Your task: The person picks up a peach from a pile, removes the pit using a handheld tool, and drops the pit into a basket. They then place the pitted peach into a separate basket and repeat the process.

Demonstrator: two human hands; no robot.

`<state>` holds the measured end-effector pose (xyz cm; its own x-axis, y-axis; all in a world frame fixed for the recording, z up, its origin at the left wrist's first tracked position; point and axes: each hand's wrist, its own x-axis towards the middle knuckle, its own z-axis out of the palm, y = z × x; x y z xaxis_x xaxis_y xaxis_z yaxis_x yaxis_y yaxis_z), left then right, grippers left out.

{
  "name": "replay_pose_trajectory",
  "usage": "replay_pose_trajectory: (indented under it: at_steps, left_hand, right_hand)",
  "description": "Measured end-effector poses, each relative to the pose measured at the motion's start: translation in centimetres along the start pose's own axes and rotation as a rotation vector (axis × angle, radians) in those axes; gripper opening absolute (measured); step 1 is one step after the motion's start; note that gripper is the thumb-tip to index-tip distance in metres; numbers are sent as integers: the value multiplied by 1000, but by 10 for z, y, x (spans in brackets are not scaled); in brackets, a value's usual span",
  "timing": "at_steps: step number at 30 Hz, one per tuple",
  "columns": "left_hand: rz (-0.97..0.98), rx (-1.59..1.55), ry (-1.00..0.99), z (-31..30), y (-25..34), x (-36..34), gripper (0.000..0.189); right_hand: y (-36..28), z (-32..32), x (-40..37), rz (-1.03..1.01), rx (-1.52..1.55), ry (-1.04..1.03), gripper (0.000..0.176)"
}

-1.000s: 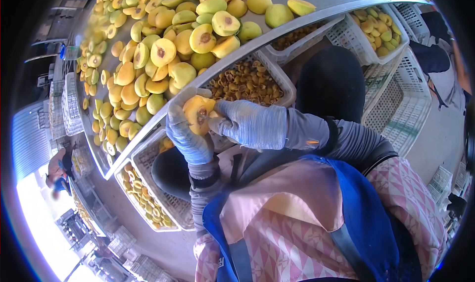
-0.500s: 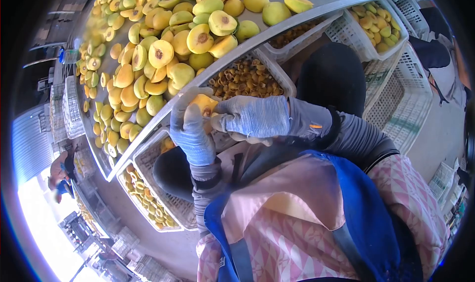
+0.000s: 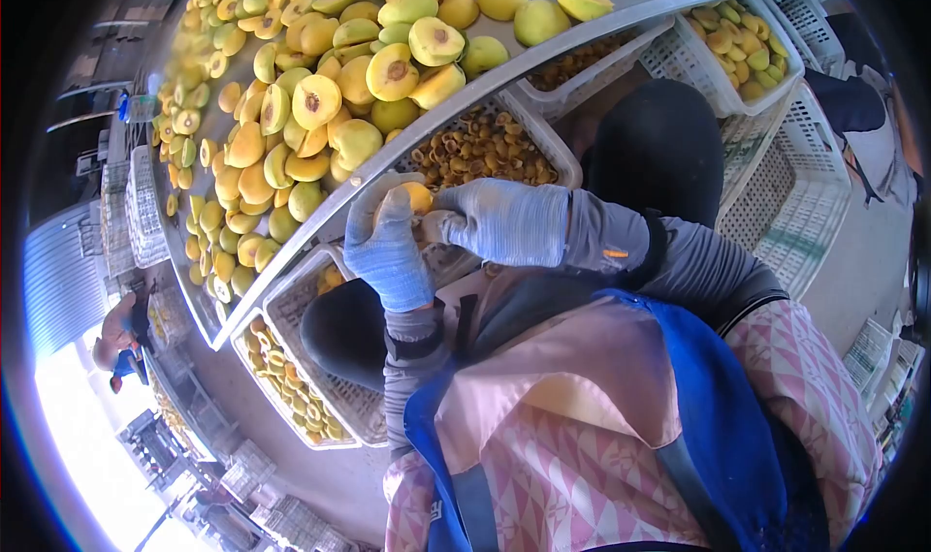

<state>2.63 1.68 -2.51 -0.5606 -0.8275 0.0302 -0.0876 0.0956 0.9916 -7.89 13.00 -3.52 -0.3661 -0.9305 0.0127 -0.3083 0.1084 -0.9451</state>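
My left hand point(image 3: 390, 252), in a blue-grey knit glove, is closed around a yellow peach piece point(image 3: 419, 198), mostly hidden by the fingers. My right hand point(image 3: 509, 224), gloved alike, meets it from the right, thumb bent towards the fruit and fingers curled. Whatever the right hand grips is hidden. Both hands are just off the table's metal rim point(image 3: 465, 101), above crates. Behind them a crate holds brown pit shells point(image 3: 480, 153). Halved peaches point(image 3: 316, 102), some showing a brown pit, are heaped on the metal table.
Lower left, a white crate point(image 3: 315, 443) contains cut peach pieces. Another crate of peach pieces point(image 3: 742, 53) stands upper right, near stacked perforated crates point(image 3: 800, 208). My dark-clad knees point(image 3: 655, 155) flank the hands under the rim. Another person point(image 3: 118, 334) is far left.
The peach piece has turned in my left hand, and its cut face shows less. My left fingers now cover more of it. Both hands have shifted only slightly.
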Motion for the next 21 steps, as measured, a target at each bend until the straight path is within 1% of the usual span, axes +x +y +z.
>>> replay_pose_trajectory:
  at_steps: [2, 3, 5, 6, 7, 9, 10, 11, 12, 13, 14, 15, 17, 18, 20, 21]
  left_hand:
    - [-35, -96, -77, 1, -2, 3, 35]
    - [-31, -97, -77, 1, -2, 5, 35]
    - [-197, -532, -106, -1, -1, 9, 39]
    - [-193, -452, -111, -5, 1, 9, 44]
    - [-180, -447, -107, -10, 8, 8, 44]
    - [-108, -262, 84, -23, 28, 3, 45]
    - [25, -201, 123, -47, 24, 5, 44]
    - [35, -74, 103, -84, 22, 8, 43]
    - [66, -34, 137, -96, 43, -1, 45]
    - [25, 100, 235, -116, 55, -2, 43]
    - [185, 307, 269, -147, 47, 0, 36]
    - [174, 485, 300, -195, 30, 9, 28]
    - [-236, 782, 277, -224, 36, 14, 26]
    - [-228, 783, 287, -222, 36, 22, 26]
    - [309, 1191, 195, -202, 29, 50, 30]
    - [329, 980, 101, -166, 40, 67, 35]
  right_hand:
    - [-3, -8, 1, 204, 343, -189, 38]
    - [-6, -14, -1, 201, 341, -187, 38]
    - [-10, -24, -7, 397, 685, -294, 40]
    - [-7, -24, -8, 337, 652, -258, 38]
    - [0, -20, -9, 323, 652, -264, 38]
    - [13, -15, -8, 8, 181, -101, 39]
    - [8, -16, -10, 61, 19, -75, 38]
    - [1, -17, -12, 49, 21, -76, 38]
    - [-6, -21, -14, 105, -217, -115, 37]
    - [-9, -24, -15, 160, -457, -150, 35]
    - [1, -18, -15, 118, -472, -135, 31]
    - [1, -18, -16, 110, -470, -133, 31]
    - [-2, -18, -17, 62, -421, -118, 28]
    - [-7, -19, -13, 78, -378, -154, 29]
    - [-11, -20, -12, 67, -358, -134, 28]
    - [-12, -21, -11, 58, -337, -116, 28]
